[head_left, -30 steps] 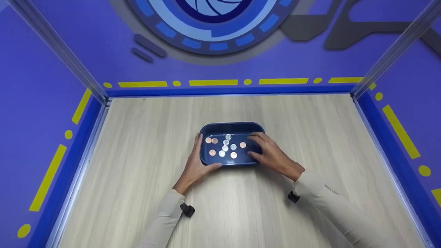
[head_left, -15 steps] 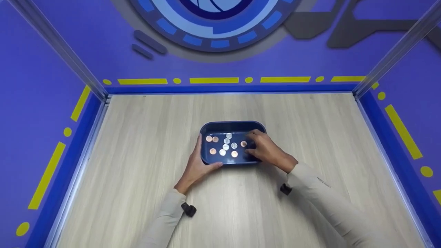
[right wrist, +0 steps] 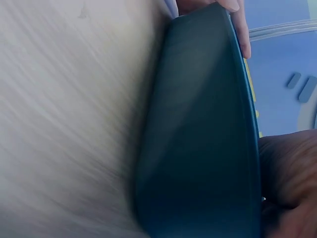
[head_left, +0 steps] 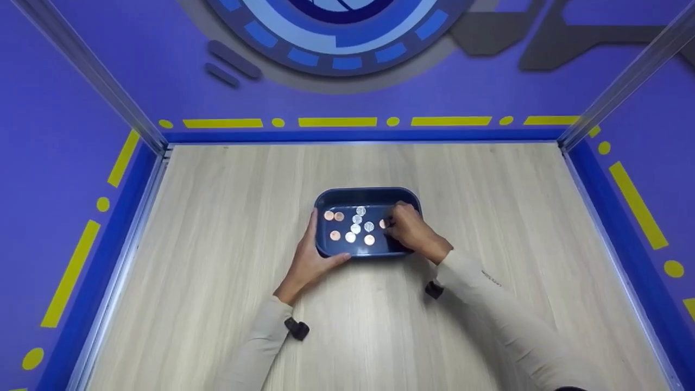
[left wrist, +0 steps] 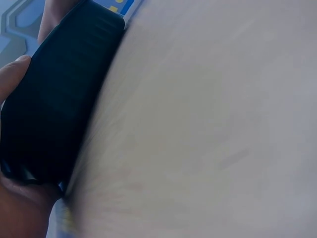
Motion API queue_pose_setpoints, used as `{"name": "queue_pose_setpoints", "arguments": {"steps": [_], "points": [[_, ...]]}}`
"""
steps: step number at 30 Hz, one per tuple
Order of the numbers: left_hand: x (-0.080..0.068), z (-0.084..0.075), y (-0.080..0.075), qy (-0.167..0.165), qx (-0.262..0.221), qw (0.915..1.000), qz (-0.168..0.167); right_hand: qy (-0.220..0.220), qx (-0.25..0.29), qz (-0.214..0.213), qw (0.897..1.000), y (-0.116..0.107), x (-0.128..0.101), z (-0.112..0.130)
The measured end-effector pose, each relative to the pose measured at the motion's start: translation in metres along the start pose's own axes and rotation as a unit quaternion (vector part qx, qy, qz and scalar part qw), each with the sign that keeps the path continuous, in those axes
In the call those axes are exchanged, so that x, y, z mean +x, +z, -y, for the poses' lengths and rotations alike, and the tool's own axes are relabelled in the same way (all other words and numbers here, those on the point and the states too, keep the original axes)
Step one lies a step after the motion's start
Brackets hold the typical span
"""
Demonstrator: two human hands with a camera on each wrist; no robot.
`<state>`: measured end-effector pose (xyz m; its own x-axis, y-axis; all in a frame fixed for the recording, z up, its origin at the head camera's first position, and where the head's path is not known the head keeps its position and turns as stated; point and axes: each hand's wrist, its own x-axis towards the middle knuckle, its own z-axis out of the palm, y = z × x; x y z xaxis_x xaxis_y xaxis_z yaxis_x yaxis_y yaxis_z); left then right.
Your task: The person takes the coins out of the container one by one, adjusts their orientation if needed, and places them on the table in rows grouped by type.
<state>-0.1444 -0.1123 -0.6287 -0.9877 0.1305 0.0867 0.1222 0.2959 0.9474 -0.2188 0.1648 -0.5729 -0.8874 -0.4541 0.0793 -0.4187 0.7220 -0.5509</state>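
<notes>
The left hand (head_left: 310, 262) grips the left end of the dark blue tray (head_left: 367, 194): the fingers lie along the outer left wall and the thumb curls round the near left corner. The left wrist view confirms this contact, with skin pressed against the tray's dark wall (left wrist: 54, 109) at two places.

The tray stands flat on the pale wood-grain table (head_left: 217, 228), near the middle of the enclosure. Coins (head_left: 355, 228) lie scattered on the tray floor, some copper-coloured and some silver. Two copper ones sit side by side at the far left of the tray, and the silver ones cluster toward the centre.

The right hand (head_left: 415, 232) reaches into the right half of the tray, fingers curled downward. Its fingertips (head_left: 392, 224) meet at a copper coin (head_left: 383, 224) beside the central cluster. Whether they pinch that coin or merely touch it cannot be told. The right wrist view is blurred and shows only the tray's outer wall (right wrist: 198, 139).

Purple walls (head_left: 65, 108) with yellow markings enclose the table on three sides.
</notes>
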Motion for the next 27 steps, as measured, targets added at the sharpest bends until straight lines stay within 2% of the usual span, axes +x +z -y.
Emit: {"name": "queue_pose_setpoints", "arguments": {"steps": [10,15,22,27], "points": [[0.0012,0.0002,0.0020,-0.004,-0.006,1.0000,-0.004,-0.010,-0.024,-0.003,1.000,0.0040,0.0017,-0.0014],[-0.0007,0.0018,0.0019,-0.004,-0.013,0.9999,0.000,-0.017,-0.025,0.016,0.999,0.0069,0.0005,-0.0014],[-0.0021,0.0037,0.0010,-0.015,-0.012,0.9998,0.001,-0.013,-0.027,0.038,0.999,0.0083,-0.0022,0.0012],[-0.0030,0.0030,0.0019,-0.019,-0.016,0.9997,0.000,0.011,-0.026,0.052,0.998,0.0092,-0.0009,0.0038]]}}
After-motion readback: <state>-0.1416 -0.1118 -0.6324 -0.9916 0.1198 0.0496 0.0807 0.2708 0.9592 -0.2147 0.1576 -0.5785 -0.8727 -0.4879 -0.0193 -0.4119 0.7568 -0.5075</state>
